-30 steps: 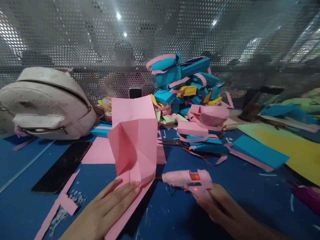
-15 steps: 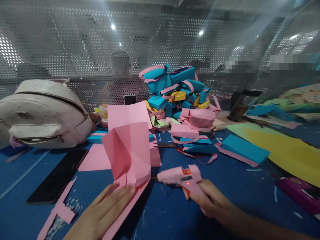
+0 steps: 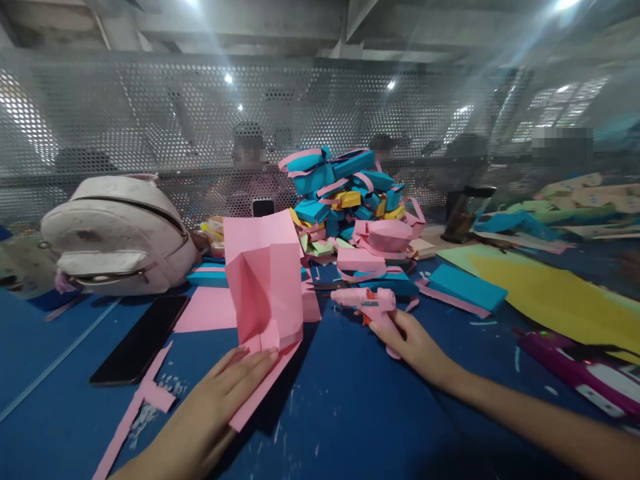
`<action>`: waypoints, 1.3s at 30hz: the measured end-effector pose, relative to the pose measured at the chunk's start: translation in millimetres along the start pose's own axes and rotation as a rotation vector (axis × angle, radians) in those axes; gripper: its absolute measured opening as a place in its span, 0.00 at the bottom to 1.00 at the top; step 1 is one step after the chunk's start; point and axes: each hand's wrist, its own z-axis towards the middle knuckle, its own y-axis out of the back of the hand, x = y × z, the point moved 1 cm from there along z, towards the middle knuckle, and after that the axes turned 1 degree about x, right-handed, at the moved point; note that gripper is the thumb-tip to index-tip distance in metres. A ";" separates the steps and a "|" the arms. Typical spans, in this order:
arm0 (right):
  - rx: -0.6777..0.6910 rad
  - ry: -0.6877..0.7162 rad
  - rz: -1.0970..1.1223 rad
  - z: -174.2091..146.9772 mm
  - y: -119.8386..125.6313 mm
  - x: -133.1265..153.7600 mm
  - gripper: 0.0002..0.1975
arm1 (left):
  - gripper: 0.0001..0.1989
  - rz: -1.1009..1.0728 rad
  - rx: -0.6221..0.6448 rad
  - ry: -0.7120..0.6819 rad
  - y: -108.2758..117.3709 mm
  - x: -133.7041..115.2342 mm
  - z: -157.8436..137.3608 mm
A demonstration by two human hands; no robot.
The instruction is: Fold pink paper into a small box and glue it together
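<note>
A folded pink paper piece (image 3: pixel 285 287) stands partly upright, like a bag with one side open. My left hand (image 3: pixel 227 390) lies flat across its lower flap, fingers stretched out and pressing on the paper. My right hand (image 3: pixel 405 340) is wrapped round the handle of a pink hot glue gun (image 3: pixel 363 300), whose nozzle points left. A gap separates the gun from the folded paper. Behind the nozzle are dark scissors (image 3: pixel 320 287), partly hidden. A flat pink sheet (image 3: pixel 207 310) rests under and behind the folded piece.
Blue, pink and yellow paper bags (image 3: pixel 345 193) are heaped at the back. A white backpack (image 3: pixel 120 237) and black phone (image 3: pixel 140 340) lie left, near pink scraps (image 3: pixel 135 407). At right are a blue paper bag (image 3: pixel 467 290), yellow sheet (image 3: pixel 550 287) and purple power strip (image 3: pixel 575 370).
My right hand has moved the glue gun back and to the right, away from the folded paper. My left hand stays on the flap. The camera has tilted up.
</note>
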 end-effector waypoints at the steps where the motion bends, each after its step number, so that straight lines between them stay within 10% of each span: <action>1: -0.002 0.055 -0.040 1.7 1.3 -1.9 0.20 | 0.38 -0.014 -0.002 0.004 -0.5 0.1 -0.3; 18: 0.180 0.026 -0.607 -19.4 37.3 21.9 0.24 | 0.28 -0.052 -0.136 0.103 11.2 -2.4 6.4; 23: -0.072 0.102 -0.745 -38.5 64.2 76.9 0.17 | 0.26 -0.042 -0.091 0.109 18.3 -0.6 7.6; 25: -0.157 0.317 -0.725 -45.1 53.0 102.2 0.12 | 0.26 -0.035 -0.068 0.082 23.6 -0.9 9.3; 30: 0.214 0.898 -0.700 -30.8 -18.0 129.3 0.20 | 0.28 -0.024 0.038 -0.006 44.5 -2.5 15.4; 39: 0.412 0.800 -0.605 31.5 -58.2 118.4 0.03 | 0.20 0.022 0.119 -0.063 89.2 5.7 31.5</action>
